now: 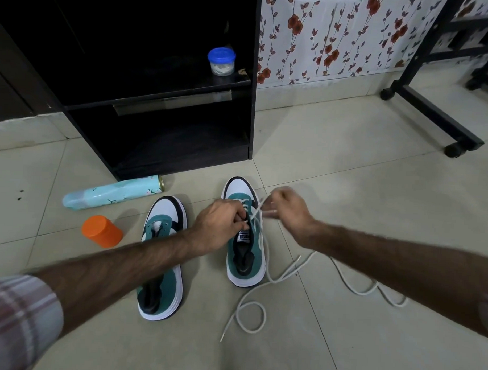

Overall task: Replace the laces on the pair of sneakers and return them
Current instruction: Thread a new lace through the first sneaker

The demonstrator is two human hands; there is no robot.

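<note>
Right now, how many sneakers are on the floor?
2. The left sneaker lies unlaced beside the orange cup. The right sneaker sits under both hands, partly laced. None seem hidden, though the dark cabinet is hard to see into.

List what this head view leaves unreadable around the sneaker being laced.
- Upper eyelets of the right sneaker: covered by the left hand.
- Right hand fingers: motion-blurred, so their hold on the white lace is unclear.
- Tongue label: too small to read.

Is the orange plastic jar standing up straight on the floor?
No, the orange plastic jar lies tipped on its side on the pale tiled floor, left of the unlaced teal and white sneaker.
</note>
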